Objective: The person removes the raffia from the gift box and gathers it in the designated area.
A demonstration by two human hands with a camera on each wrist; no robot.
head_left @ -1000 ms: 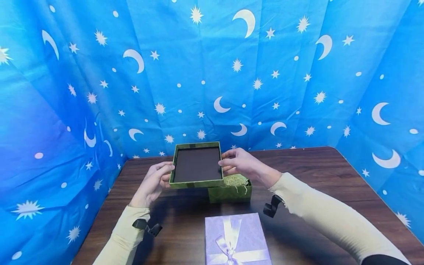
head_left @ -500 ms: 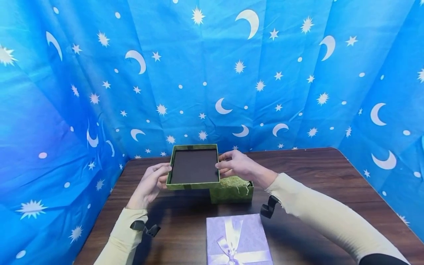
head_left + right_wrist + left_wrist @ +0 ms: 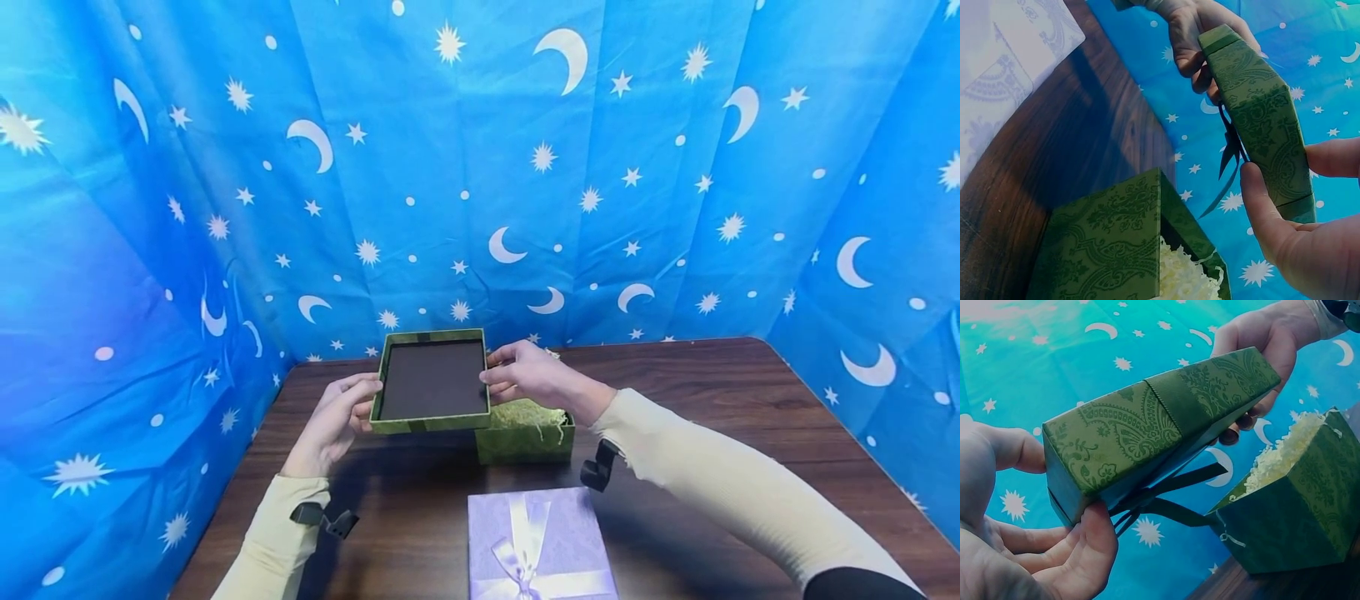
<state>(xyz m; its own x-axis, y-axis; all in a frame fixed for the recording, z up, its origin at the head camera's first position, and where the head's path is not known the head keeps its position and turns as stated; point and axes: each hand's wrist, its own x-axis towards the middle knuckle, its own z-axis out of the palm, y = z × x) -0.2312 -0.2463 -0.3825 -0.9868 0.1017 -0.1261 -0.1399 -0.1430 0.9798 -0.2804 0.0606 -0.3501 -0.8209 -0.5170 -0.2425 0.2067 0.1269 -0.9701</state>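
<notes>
Both hands hold a green patterned box lid (image 3: 433, 379) in the air, its dark inside facing up. My left hand (image 3: 333, 421) pinches the lid's left side between thumb and fingers; my right hand (image 3: 536, 377) pinches the right side. In the left wrist view a dark green ribbon (image 3: 1179, 512) hangs under the lid. Below and to the right, the matching green box (image 3: 525, 444) stands on the table, filled with pale yellow shredded paper (image 3: 528, 414). The lid and right hand cover part of the box's back.
A lilac gift box (image 3: 536, 533) tied with a pale ribbon bow lies at the near middle of the dark wooden table (image 3: 690, 417). A blue cloth (image 3: 420, 167) with moons and stars hangs behind and at both sides.
Both hands have carried the lid slightly left and toward the front, uncovering more of the shredded paper. The green box and the lilac box stay in place.
</notes>
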